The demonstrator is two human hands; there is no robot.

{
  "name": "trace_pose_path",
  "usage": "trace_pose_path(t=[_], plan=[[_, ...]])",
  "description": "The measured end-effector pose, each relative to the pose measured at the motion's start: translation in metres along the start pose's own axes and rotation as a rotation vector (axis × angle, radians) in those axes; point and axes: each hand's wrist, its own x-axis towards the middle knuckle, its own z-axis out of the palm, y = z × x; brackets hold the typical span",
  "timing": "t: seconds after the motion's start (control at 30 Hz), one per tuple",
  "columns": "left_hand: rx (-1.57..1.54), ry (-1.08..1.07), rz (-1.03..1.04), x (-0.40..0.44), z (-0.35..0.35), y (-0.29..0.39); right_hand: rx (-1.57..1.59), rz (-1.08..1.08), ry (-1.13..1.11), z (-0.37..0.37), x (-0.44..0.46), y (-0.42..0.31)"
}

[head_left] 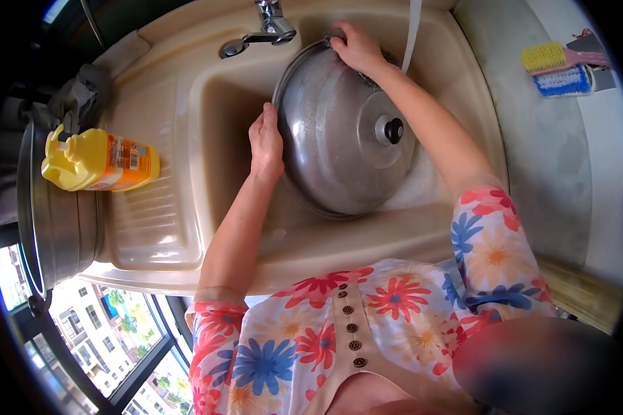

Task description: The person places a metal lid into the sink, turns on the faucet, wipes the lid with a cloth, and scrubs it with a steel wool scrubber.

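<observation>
A large domed metal pot lid (325, 131) with a black knob (393, 131) stands tilted in the beige sink (218, 114). My left hand (266, 142) grips its left rim, the thumb side hidden behind the edge. At the lid's upper rim, my right hand (358, 50) has its fingers bent over a dark, wiry scrubber (335, 33), mostly covered by the hand. More dark, mesh-like material shows beneath the right wrist; I cannot tell whether it is the same piece. Water (412, 34) runs in a thin stream to the right of that hand.
A chrome faucet (273, 26) rises behind the sink. On the ribbed drainboard (163, 228) at left stands a yellow pump bottle (93, 160), beside a big metal pot (66, 221). Yellow and blue brushes (564, 79) lie on the right ledge. A window is at lower left.
</observation>
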Motion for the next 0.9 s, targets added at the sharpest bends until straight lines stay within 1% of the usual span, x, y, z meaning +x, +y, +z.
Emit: trace_pose_path(t=[0.07, 0.1, 0.2, 0.3, 0.4, 0.5, 0.53, 0.57, 0.6, 0.67, 0.7, 0.8, 0.9], plan=[[-0.016, -0.022, 0.007, -0.004, 0.0, 0.009, 0.101, -0.101, 0.084, -0.011, -0.006, -0.014], [0.001, -0.022, 0.042, -0.005, 0.0, 0.011, 0.154, -0.15, 0.13, -0.016, -0.009, -0.022], [0.063, -0.041, 0.169, -0.012, 0.003, 0.02, 0.162, -0.562, 0.161, -0.029, -0.018, -0.04], [0.102, -0.172, 0.215, -0.016, -0.004, 0.038, 0.176, -0.805, -0.009, -0.061, -0.045, -0.083], [0.137, -0.261, 0.213, -0.027, -0.01, 0.06, 0.124, -0.961, -0.223, -0.082, -0.051, -0.109], [0.238, -0.304, 0.262, -0.033, -0.019, 0.072, 0.022, -0.76, -0.432, -0.105, -0.041, -0.115], [0.285, -0.308, 0.274, -0.032, -0.023, 0.072, -0.012, -0.819, -0.403, -0.109, -0.035, -0.105], [0.331, -0.309, 0.289, -0.031, -0.027, 0.072, -0.094, -0.787, -0.49, -0.12, -0.028, -0.096], [0.329, -0.289, 0.285, -0.035, -0.029, 0.074, -0.109, -0.774, -0.475, -0.129, -0.025, -0.083], [0.32, -0.251, 0.282, -0.044, -0.029, 0.082, -0.116, -0.631, -0.426, -0.136, -0.026, -0.049], [0.338, -0.265, 0.295, -0.045, -0.029, 0.083, -0.117, -0.558, -0.403, -0.135, -0.028, -0.045], [0.398, -0.293, 0.327, -0.044, -0.027, 0.088, -0.107, -0.695, -0.28, -0.13, -0.033, -0.047], [0.448, -0.305, 0.316, -0.043, -0.023, 0.087, -0.18, -0.869, -0.289, -0.122, -0.033, -0.076]])
